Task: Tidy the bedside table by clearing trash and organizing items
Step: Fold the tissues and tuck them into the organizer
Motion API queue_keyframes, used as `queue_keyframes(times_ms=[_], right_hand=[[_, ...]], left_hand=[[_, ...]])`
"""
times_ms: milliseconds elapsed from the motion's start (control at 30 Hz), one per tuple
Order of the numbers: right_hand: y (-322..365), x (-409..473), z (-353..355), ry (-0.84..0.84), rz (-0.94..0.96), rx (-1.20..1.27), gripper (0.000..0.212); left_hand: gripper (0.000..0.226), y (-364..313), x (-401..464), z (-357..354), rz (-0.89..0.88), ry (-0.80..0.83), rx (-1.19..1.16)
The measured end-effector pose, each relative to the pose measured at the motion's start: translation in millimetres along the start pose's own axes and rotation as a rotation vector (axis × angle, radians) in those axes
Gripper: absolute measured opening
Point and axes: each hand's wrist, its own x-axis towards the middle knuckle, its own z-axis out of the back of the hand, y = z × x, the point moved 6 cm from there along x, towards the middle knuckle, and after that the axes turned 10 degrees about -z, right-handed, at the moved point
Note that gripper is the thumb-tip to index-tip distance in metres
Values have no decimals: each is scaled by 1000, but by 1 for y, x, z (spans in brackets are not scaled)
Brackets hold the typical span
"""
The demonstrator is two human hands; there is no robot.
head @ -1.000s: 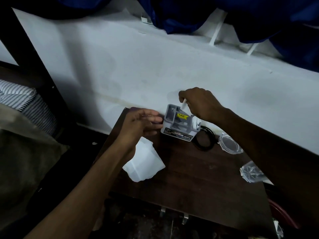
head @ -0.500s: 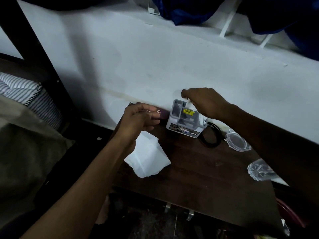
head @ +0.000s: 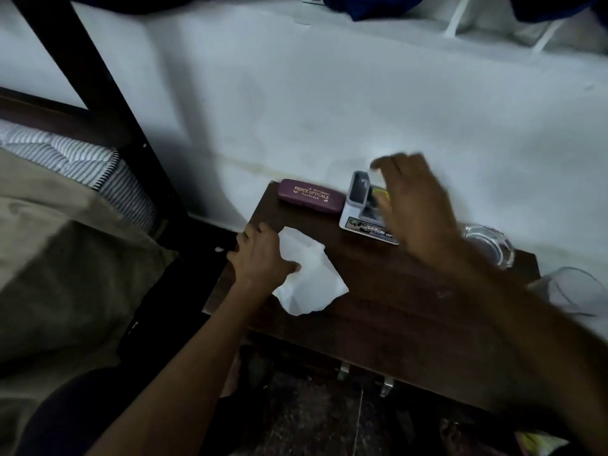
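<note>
A dark wooden bedside table point(head: 411, 307) stands against a white wall. A crumpled white tissue point(head: 312, 278) lies near its left edge. My left hand point(head: 260, 255) rests flat on the tissue's left side, fingers apart, thumb on the paper. A maroon glasses case point(head: 311, 195) lies along the wall at the back left. Beside it stands a small white and grey device box point(head: 360, 205) with a yellow label. My right hand point(head: 414, 205) hovers blurred just over the box's right side, fingers spread, holding nothing and hiding part of the box.
A clear glass dish point(head: 490, 248) sits at the table's back right, and a clear plastic piece point(head: 572, 291) lies at the right edge. A bed with a striped mattress point(head: 82, 162), an olive blanket point(head: 65, 258) and a black post point(head: 108, 103) is at the left.
My right hand let go of the device box and lifted away from it. My left hand left the glasses case at the back and dropped onto the tissue.
</note>
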Motion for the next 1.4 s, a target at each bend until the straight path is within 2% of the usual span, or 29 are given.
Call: queue_keyframes(times_ms=[100,167,233,300,467,600,667,733,900,1033,1167,1300,1400], right_hand=[[27,-78,-38,261,-313,332,38],[45,-116,-68,422,-454,331,44],[54,-137,-82,438,-553,295,55],[56,-142,-85,373,-619,330,51],[41,-141,-85,352,-684,608,10],[24,-147,-78,451,-847,993,9],[19,-153,-76,457,-942,1220,10],[17,-157,-70,440,-1012,1375,12],[3,-167,-57,400,-1107,1461,19],[-9,-171,-36,343,-1194,1765,33],[-9,-159,-9,340,-1068,2080,36],[3,-141,-4,402,-946,2010,42],[9,-135,-20,410,-1028,1821,35]], left_hand=[[85,2,-2,-8,52,-57,-103],[62,5,-3,-15,48,-80,-198],[36,4,-9,-19,25,-104,-292],[24,-2,-15,-16,-15,-110,-394],[25,-7,-24,-11,-36,-29,-909],[30,-18,-35,-9,-7,85,-1229],[27,-19,-37,-11,32,90,-1318],[28,-18,-39,-14,86,60,-1351],[32,-16,-40,-23,155,29,-1411],[32,-11,-37,-24,177,9,-1436],[34,-14,-37,-27,167,36,-1447],[38,-26,-40,-35,67,108,-1453],[37,-34,-44,-42,54,152,-1503]])
